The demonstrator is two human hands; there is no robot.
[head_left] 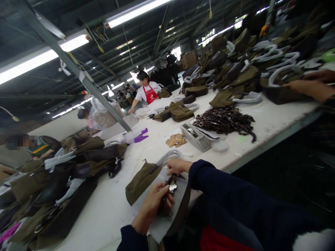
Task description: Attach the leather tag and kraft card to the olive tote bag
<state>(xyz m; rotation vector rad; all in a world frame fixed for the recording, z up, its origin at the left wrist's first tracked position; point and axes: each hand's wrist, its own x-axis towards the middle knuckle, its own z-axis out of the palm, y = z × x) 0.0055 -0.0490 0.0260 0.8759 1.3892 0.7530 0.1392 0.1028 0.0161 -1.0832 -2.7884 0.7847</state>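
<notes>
Pinching metal-buckled strap (pixel 170 190) in left grip (pixel 151 209); right grip (pixel 178 166) spread, resting on grey sheet (pixel 162 223) beside olive canvas bag (pixel 140 183).

Olive-green canvas bag panel (pixel 141 183), grey lining sheet (pixel 162 226), dark brown strap (pixel 164 205) with silver fitting (pixel 172 188); navy sleeve (pixel 235 195), white surface (pixel 110 205), co-worker's red apron (pixel 151 94).
</notes>
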